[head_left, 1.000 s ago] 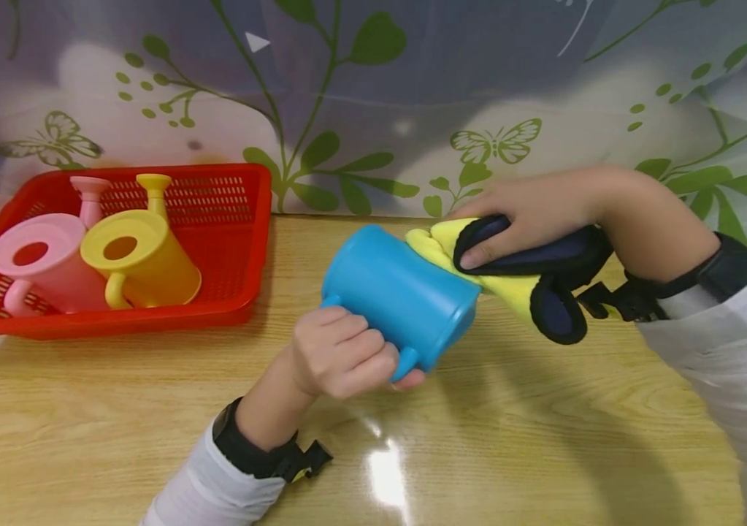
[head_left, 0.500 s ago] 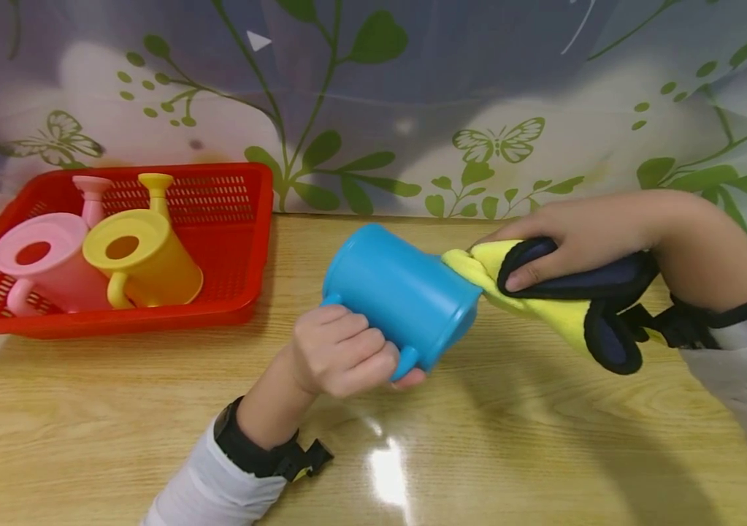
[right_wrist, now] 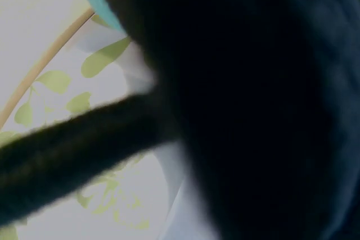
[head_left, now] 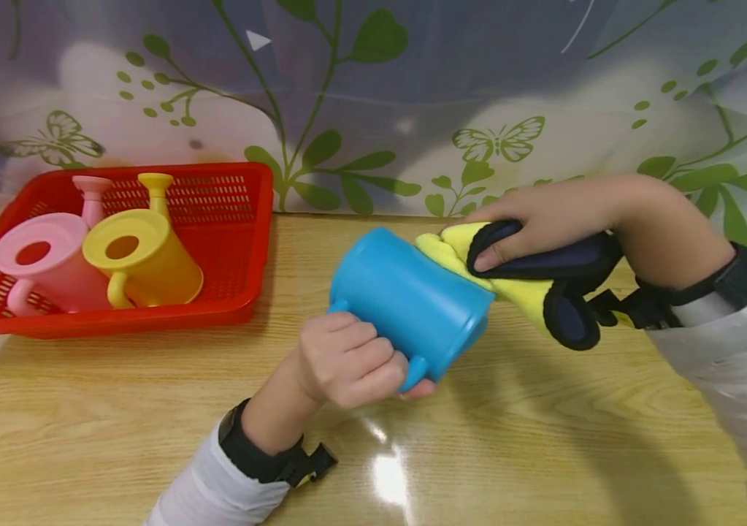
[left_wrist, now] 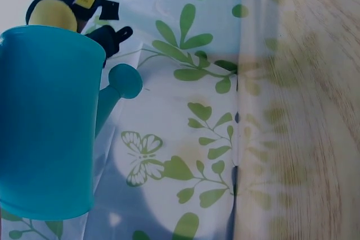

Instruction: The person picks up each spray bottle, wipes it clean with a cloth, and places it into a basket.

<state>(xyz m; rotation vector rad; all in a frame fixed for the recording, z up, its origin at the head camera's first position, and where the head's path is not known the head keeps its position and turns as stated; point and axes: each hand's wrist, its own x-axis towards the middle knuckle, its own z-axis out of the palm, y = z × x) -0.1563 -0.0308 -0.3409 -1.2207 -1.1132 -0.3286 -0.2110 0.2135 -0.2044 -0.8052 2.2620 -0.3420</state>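
Observation:
A blue watering can (head_left: 412,292) is held tilted above the table, its handle gripped by my left hand (head_left: 353,361). The can's spout and sprinkler head (left_wrist: 125,81) show in the left wrist view; the head view hides them. My right hand (head_left: 544,223) holds a folded yellow cloth with dark blue, black-edged parts (head_left: 524,288), thumb on top. The yellow side of the cloth lies against the can's upper side. In the right wrist view the dark cloth (right_wrist: 253,105) is close and blurred, blocking most of the sight, with a bit of the blue can at the top.
At the left stands a red plastic basket (head_left: 215,318) with slotted walls. A pink watering can (head_left: 51,256) and a yellow watering can (head_left: 150,256) sit upright inside it. Behind the wooden table (head_left: 117,424) hangs a leaf-and-butterfly printed curtain (head_left: 360,109).
My right hand with the cloth slid right along the blue watering can to its end, then came back left over it. The can has shifted slightly right and down with my left hand.

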